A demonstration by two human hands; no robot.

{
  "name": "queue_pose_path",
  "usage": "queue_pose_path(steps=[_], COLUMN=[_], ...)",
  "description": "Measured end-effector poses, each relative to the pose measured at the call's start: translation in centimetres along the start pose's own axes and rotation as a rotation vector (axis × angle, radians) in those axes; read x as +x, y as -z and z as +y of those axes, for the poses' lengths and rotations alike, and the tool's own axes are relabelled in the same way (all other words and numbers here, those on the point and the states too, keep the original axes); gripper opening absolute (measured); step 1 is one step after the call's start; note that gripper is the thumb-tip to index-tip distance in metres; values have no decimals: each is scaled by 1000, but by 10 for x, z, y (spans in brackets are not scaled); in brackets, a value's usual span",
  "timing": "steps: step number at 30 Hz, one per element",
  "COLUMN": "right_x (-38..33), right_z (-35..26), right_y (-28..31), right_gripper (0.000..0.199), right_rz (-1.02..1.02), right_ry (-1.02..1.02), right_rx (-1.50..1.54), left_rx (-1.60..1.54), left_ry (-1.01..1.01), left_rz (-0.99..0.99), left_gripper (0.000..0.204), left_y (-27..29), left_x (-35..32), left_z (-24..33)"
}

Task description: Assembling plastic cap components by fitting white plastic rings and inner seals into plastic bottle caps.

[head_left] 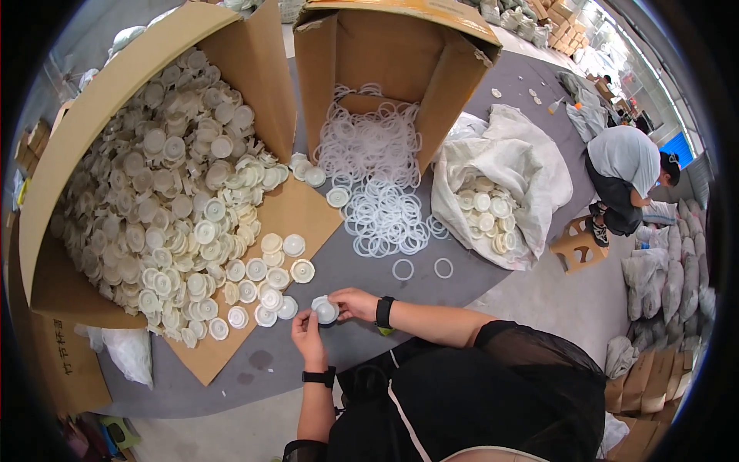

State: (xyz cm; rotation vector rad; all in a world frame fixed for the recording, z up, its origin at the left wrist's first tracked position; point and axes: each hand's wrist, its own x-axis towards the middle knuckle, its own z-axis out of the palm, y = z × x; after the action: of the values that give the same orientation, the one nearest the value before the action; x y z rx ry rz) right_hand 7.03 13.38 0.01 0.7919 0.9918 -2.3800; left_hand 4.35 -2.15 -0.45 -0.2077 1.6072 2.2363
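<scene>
Near the table's front edge, a round whitish plastic lid (326, 310) is held between my two hands. My left hand (309, 339) pinches its left side with fingers closed. From the right, my right hand (356, 303) grips the other edge; whether a ring sits on the lid I cannot tell. Just left of my hands, several loose lids (302, 270) lie on a flat cardboard flap (208, 362). They spill from a big heap of lids (165, 185) in a tipped box. Ahead lies a pile of clear plastic rings (385, 223), with two single rings (402, 269) nearer me.
An open cardboard box (392, 50) holds more rings at the back. At its right, a white woven sack (531, 154) contains lids. Beyond the grey table (454, 300), a person (627, 169) bends over by a tan stool (579, 245). Filled sacks (673, 269) stack up at the far right.
</scene>
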Motion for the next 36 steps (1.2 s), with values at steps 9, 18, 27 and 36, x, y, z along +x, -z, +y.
queue_pose_path(steps=[9, 18, 27, 36], right_x=[-29, -63, -85, -103], right_z=[-8, -16, -21, -30], right_y=[-4, -6, 15, 20], right_gripper=[24, 19, 21, 24], right_rz=[-132, -143, -226, -179], right_ry=[219, 341, 349, 423], right_rx=[36, -3, 197, 520], left_rx=[-157, -78, -355, -355], left_ry=[-10, -48, 250, 187], left_rz=[-127, -159, -272, -475], left_gripper=[7, 6, 5, 27], left_y=[-26, -46, -71, -110], left_x=[-5, -14, -20, -43], left_z=[28, 34, 41, 41])
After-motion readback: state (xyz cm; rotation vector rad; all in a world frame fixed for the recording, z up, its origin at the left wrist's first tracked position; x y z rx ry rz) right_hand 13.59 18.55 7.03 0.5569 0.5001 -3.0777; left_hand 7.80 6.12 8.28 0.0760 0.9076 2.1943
